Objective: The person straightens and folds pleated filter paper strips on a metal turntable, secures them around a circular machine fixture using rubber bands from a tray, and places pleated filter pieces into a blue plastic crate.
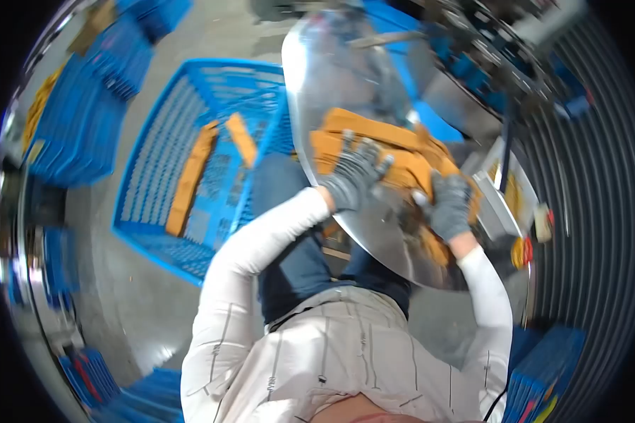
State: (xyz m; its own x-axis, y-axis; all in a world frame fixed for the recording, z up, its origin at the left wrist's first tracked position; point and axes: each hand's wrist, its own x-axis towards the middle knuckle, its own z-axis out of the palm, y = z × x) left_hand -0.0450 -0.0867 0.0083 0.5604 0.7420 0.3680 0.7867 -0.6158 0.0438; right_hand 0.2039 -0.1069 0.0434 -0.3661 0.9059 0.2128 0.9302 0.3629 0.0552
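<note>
Both hands wear grey gloves and are over a loose pile of orange fabric pieces point(374, 128) on a shiny metal tabletop point(367, 218). My left hand point(356, 175) lies on the pile's near left part, its fingers spread. At the pile's right side, my right hand point(450, 204) touches the fabric with the thumb apart from the fingers; blur hides some of its finger detail. Folded and bunched layers overlap between the hands, so single pieces are hard to separate. Some orange fabric also hangs near the table's front edge, below my right hand.
A blue plastic basket point(155, 134) on the left holds a long orange strip point(190, 180) and a shorter one point(241, 139). A machine point(487, 56), blurred, stands beyond the table. Right of the table is a white tray point(497, 201). Stacked blue crates point(77, 113) stand far left.
</note>
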